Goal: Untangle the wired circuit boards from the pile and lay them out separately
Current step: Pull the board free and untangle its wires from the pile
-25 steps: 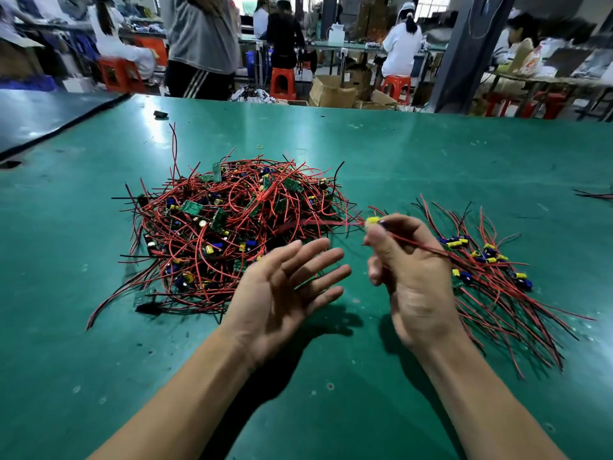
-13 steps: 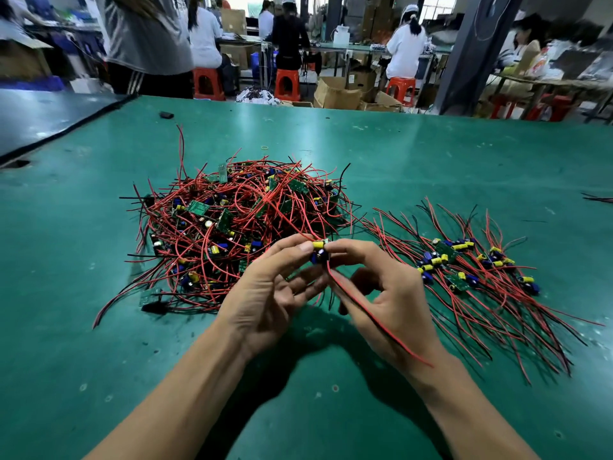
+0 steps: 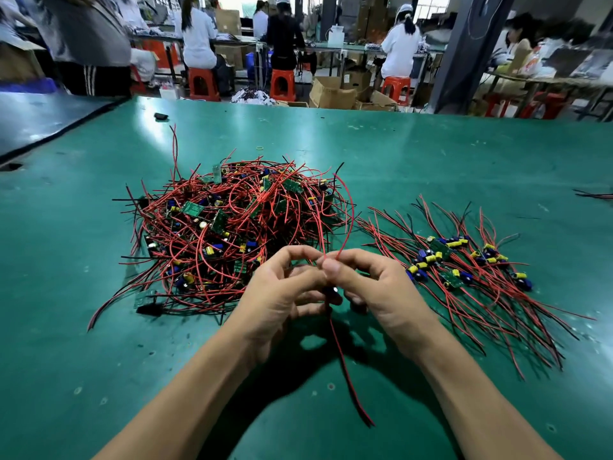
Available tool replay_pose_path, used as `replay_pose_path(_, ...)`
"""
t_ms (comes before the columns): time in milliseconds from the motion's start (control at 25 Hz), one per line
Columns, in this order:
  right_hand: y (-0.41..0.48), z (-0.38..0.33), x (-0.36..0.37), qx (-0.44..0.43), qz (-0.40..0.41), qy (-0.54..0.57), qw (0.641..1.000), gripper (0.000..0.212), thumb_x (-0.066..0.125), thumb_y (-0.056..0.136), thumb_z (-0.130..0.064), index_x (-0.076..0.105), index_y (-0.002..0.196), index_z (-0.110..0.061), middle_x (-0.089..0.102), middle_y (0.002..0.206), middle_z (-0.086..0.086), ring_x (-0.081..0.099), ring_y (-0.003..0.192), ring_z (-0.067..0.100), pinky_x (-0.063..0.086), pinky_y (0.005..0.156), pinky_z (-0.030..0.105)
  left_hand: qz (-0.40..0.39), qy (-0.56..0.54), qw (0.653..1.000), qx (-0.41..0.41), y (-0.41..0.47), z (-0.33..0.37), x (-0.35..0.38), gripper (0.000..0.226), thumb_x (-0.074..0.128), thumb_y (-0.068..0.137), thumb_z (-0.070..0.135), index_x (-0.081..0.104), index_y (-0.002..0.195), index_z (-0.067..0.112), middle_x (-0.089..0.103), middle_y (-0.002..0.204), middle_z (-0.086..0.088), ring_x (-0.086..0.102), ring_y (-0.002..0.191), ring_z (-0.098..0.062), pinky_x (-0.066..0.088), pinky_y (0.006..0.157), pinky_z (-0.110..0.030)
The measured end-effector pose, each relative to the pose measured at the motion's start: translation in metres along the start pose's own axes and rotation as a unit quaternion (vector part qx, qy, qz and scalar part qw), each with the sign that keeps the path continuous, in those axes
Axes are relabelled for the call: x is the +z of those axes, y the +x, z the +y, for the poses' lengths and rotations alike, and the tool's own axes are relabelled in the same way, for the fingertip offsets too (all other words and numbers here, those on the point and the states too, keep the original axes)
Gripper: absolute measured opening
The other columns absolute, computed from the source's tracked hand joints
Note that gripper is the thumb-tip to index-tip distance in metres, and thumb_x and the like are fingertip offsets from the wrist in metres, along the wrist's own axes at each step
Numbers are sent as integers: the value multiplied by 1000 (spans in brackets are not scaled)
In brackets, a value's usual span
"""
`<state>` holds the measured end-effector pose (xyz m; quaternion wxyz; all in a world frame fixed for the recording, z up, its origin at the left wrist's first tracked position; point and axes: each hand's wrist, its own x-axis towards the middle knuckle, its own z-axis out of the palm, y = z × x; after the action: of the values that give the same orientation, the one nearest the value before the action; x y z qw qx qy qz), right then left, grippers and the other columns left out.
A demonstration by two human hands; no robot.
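A tangled pile point(image 3: 229, 234) of small green circuit boards with red and black wires lies left of centre on the green table point(image 3: 431, 154). To the right, several separated boards point(image 3: 464, 260) lie spread out with their wires fanned. My left hand point(image 3: 282, 293) and my right hand point(image 3: 374, 287) meet just in front of the pile, both pinching one wired board point(image 3: 333, 290). Its red wires loop up from my fingertips toward the pile, and a red and black pair point(image 3: 348, 370) hangs down toward me. The board itself is mostly hidden between my fingers.
A small black object point(image 3: 161, 116) and a yellow ring point(image 3: 259, 148) lie on the far part of the table. A dark mat point(image 3: 39, 121) adjoins at the left. More wire ends point(image 3: 593, 194) show at the right edge. People sit on orange stools beyond the table.
My right hand drew one board out of the pile, my left hand joined it, and both now hold it lower and closer, with its wires looped upward.
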<state>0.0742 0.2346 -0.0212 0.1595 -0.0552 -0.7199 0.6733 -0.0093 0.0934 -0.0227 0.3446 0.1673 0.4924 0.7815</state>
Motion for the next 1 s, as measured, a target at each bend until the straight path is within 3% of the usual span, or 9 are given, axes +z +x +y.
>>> replay_pose_path(120, -1, -3, -1, 8, 13, 20, 1000, 12, 83, 79, -26, 77, 82, -16, 66, 65, -8, 54, 52, -2, 40, 51, 7, -2, 27, 1000, 3, -3, -2, 1, 46, 79, 68, 6, 57, 109, 7, 72, 82, -9, 71, 68, -25, 59, 63, -31)
replay_pose_path(320, 4, -2, -2, 89, 93, 99, 987, 22, 82, 64, -36, 68, 66, -19, 44, 57, 0, 36, 50, 11, 29, 54, 30, -19, 26, 999, -29, -2, 0, 2, 46, 78, 65, -3, 60, 107, 5, 72, 86, -8, 73, 77, -36, 58, 67, -31)
replay_pose_path(480, 3, -2, -2, 74, 80, 52, 993, 24, 80, 69, -34, 66, 70, -15, 50, 53, -2, 34, 46, 9, 27, 44, 19, -25, 57, 996, -70, -5, 0, 7, 27, 73, 73, 9, 69, 99, 2, 70, 80, -11, 73, 70, -31, 57, 64, -28)
replay_pose_path(560, 3, 0, -1, 60, 80, 39, 994, 19, 78, 77, -30, 68, 70, -15, 54, 53, -6, 36, 45, 6, 30, 43, 16, -17, 74, 994, -82, -6, 0, 8, 13, 69, 82, 9, 73, 92, 2, 72, 82, -14, 71, 65, -28, 58, 62, -28)
replay_pose_path(640, 3, 2, 1, 59, 79, 33, 995, 18, 77, 82, -29, 72, 73, -14, 59, 57, -4, 44, 47, 5, 37, 44, 15, -13, 92, 992, -83, -7, 0, 8, 13, 71, 80, 12, 75, 89, 3, 74, 82, -16, 71, 62, -26, 56, 56, -23)
replay_pose_path(800, 1, 4, 2, 114, 5, 58, 992, 32, 74, 80, -42, 79, 93, -13, 76, 84, 11, 68, 70, 18, 57, 57, 29, 24, 121, 990, -63, -5, -3, 7, 9, 69, 84, 3, 76, 79, 1, 62, 72, -18, 56, 50, -20, 47, 46, -20)
replay_pose_path(920, 1, 8, -1, 119, -23, 0, 993, 24, 69, 90, -37, 80, 99, -18, 78, 93, 10, 70, 80, 16, 59, 80, 38, 40, 157, 985, -53, -4, -4, 7, 16, 66, 86, 3, 76, 73, 3, 63, 67, -15, 58, 47, -20, 45, 46, -20)
replay_pose_path(1000, 2, 8, -2, 120, -17, -14, 993, 21, 67, 95, -31, 80, 96, -15, 77, 89, 10, 69, 76, 17, 56, 82, 40, 33, 188, 981, -44, -6, -3, 8, 24, 64, 87, 3, 75, 66, 7, 63, 58, -9, 59, 44, -17, 43, 42, -18)
